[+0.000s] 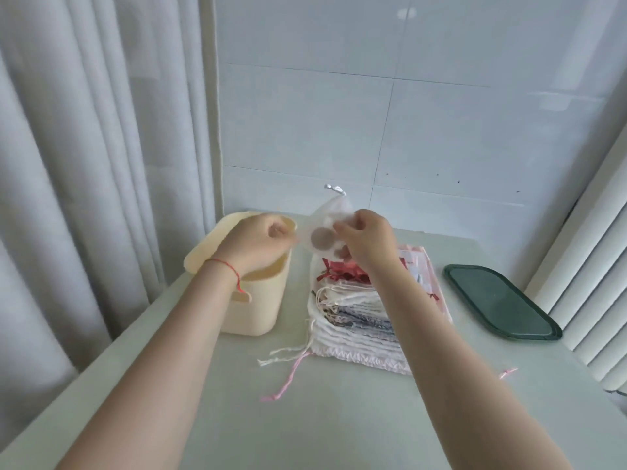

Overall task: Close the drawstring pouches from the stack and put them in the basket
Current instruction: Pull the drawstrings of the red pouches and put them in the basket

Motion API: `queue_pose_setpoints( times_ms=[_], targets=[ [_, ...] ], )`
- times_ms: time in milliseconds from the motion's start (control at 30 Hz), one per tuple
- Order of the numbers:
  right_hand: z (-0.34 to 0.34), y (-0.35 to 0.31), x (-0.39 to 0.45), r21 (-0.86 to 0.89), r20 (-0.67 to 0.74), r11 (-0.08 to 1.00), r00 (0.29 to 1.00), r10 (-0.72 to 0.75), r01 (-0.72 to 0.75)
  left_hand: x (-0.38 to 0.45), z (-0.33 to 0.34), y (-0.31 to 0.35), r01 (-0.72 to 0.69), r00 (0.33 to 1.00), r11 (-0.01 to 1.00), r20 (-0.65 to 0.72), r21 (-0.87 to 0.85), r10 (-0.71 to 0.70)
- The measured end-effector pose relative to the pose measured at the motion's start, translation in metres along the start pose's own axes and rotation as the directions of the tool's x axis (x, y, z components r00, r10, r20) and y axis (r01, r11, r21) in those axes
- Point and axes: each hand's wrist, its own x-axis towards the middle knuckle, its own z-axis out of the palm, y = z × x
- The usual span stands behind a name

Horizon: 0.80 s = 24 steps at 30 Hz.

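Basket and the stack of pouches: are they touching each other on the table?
Apart. The head view shows a strip of bare table between the cream basket and the left edge of the pouch stack.

Pale green table (322, 418) against white tiled wall (407, 113), sheer white curtain (101, 147) hanging at left, white slatted blind (590, 266) at right, soft even daylight, glare patch high on the tiles

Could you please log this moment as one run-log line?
phase: closing pouch | left hand: pinching sheer pouch | right hand: pinching it too | stack: on table | basket: left of stack
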Motion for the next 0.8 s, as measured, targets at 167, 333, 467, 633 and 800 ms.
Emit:
queue_pose_setpoints(
  times_ms=[167,333,467,633,800],
  targets=[
    [0.028,-0.016,0.008,0.079,-0.035,0.997,0.999,0.021,-0.018,-0.02,0.008,-0.027,-0.078,0.97,0.885,0.24,0.458,-0.039],
    [0.035,-0.014,0.013,-0.005,-0.051,1.0,0.998,-0.024,0.023,-0.001,0.045,-0.03,-0.193,0.98,0.816,0.06,0.545,0.192],
    [0.036,-0.012,0.023,-0.023,-0.137,1.0,0.99,-0.009,0.006,0.014,0.057,-0.029,-0.277,0.94,0.9,-0.097,0.337,0.326],
    [0.048,-0.016,0.037,-0.055,0.012,0.997,0.999,0.048,-0.048,0.017,0.047,-0.045,-0.225,0.831,0.968,-0.496,0.112,0.25],
    [0.047,-0.01,0.04,-0.176,0.049,0.983,0.997,0.057,-0.048,0.021,0.047,-0.054,-0.134,0.901,0.982,-0.396,0.135,0.178]
  ],
)
